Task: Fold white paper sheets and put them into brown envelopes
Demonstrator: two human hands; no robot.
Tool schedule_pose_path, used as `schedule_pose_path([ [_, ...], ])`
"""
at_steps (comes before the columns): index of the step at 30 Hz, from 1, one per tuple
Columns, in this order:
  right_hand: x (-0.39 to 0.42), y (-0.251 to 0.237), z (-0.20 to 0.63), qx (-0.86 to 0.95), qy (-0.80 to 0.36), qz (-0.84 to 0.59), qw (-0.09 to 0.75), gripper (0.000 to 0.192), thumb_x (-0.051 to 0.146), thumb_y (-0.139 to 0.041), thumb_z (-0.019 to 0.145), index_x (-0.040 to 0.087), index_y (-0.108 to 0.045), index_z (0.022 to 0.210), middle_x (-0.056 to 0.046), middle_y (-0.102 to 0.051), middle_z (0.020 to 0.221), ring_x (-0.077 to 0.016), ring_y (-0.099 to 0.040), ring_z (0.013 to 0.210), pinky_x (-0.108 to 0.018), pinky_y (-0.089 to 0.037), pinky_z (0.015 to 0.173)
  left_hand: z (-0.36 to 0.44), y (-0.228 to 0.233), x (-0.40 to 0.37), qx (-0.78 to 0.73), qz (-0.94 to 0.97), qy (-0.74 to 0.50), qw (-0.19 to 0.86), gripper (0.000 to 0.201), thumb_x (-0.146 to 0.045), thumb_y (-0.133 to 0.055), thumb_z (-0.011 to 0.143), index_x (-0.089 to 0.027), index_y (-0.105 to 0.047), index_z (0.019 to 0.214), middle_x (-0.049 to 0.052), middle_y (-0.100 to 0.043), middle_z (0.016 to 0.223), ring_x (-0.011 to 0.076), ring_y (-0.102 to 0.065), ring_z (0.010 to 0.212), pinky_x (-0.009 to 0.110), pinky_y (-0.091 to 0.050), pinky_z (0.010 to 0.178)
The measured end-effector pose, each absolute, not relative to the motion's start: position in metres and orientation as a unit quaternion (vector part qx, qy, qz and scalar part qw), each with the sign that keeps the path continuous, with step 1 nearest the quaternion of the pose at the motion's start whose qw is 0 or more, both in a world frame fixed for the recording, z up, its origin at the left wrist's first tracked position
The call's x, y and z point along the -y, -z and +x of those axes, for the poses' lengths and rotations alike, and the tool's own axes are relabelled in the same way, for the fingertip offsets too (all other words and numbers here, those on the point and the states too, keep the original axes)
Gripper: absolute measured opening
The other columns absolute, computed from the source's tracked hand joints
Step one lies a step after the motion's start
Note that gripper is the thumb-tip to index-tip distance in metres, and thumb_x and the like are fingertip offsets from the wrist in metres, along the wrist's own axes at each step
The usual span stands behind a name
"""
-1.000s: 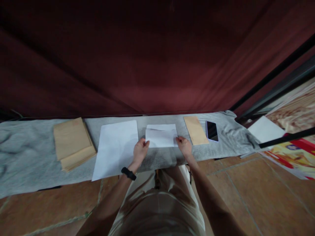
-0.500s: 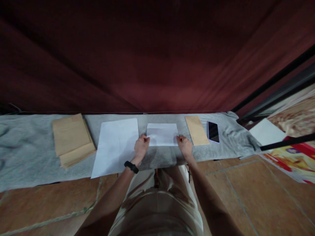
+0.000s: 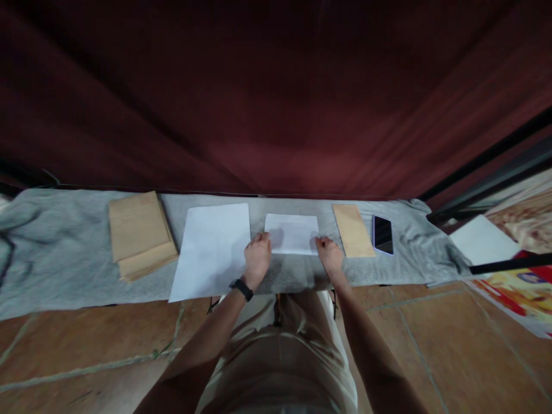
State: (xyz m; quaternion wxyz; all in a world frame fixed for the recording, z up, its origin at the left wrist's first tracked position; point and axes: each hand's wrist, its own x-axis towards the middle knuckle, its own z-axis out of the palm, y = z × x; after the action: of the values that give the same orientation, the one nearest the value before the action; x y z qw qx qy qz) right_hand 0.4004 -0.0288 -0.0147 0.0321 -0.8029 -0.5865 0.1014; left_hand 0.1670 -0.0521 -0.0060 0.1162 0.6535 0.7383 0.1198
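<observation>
Both hands press the folded white sheet [image 3: 292,234] flat on the grey cloth [image 3: 64,253], left hand [image 3: 257,259] and right hand [image 3: 330,256] curled at its near corners, apparently creasing; next likely needs a firm, even sweep along the fold.

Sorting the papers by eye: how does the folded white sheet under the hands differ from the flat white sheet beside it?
The folded white sheet is small and wider than deep; the flat white sheet is larger and unfolded. The left hand and right hand touch the folded one; the flat one lies untouched. Both lie on the grey cloth.
</observation>
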Motion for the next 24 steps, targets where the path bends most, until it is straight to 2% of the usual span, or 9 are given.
schedule_pose_path([
  [3,0.03,0.013,0.4,0.589,-0.1,-0.801,0.028,0.041,0.05,-0.046,0.105,0.021,-0.075,0.108,-0.011,-0.079,0.094,-0.0208,-0.074,0.091,-0.025,-0.048,0.075,0.17,0.011,0.058,-0.688,0.716,-0.112,0.034,0.046,-0.006,-0.038,0.094,-0.017,-0.06,0.133,0.019,-0.059,0.142,0.031,-0.062,0.12,0.046,-0.048,0.099],
  [6,0.031,0.013,0.4,0.593,-0.096,-0.799,0.026,0.042,0.05,-0.044,0.105,0.022,-0.075,0.109,-0.011,-0.078,0.095,-0.0204,-0.074,0.092,-0.024,-0.048,0.075,0.174,0.014,0.062,-0.622,0.776,-0.103,0.0,0.052,-0.001,-0.038,0.09,-0.016,-0.058,0.136,0.018,-0.05,0.154,0.0315,-0.051,0.136,0.049,-0.043,0.109],
  [11,0.03,0.015,0.401,0.598,-0.095,-0.795,0.024,0.043,0.051,-0.043,0.106,0.021,-0.075,0.107,-0.011,-0.078,0.096,-0.0207,-0.074,0.092,-0.024,-0.047,0.073,0.18,0.016,0.063,-0.53,0.842,-0.097,0.028,0.05,-0.005,-0.041,0.093,-0.016,-0.056,0.139,0.014,-0.053,0.153,0.0262,-0.048,0.142,0.046,-0.038,0.118],
  [24,0.033,0.02,0.401,0.608,-0.069,-0.79,0.042,0.041,0.048,-0.043,0.106,0.02,-0.074,0.105,-0.01,-0.079,0.095,-0.0211,-0.074,0.089,-0.024,-0.044,0.072,0.206,0.038,0.078,-0.472,0.876,-0.095,0.013,0.052,-0.007,-0.04,0.096,-0.008,-0.05,0.147,0.018,-0.049,0.156,0.0262,-0.041,0.149,0.048,-0.031,0.126],
])
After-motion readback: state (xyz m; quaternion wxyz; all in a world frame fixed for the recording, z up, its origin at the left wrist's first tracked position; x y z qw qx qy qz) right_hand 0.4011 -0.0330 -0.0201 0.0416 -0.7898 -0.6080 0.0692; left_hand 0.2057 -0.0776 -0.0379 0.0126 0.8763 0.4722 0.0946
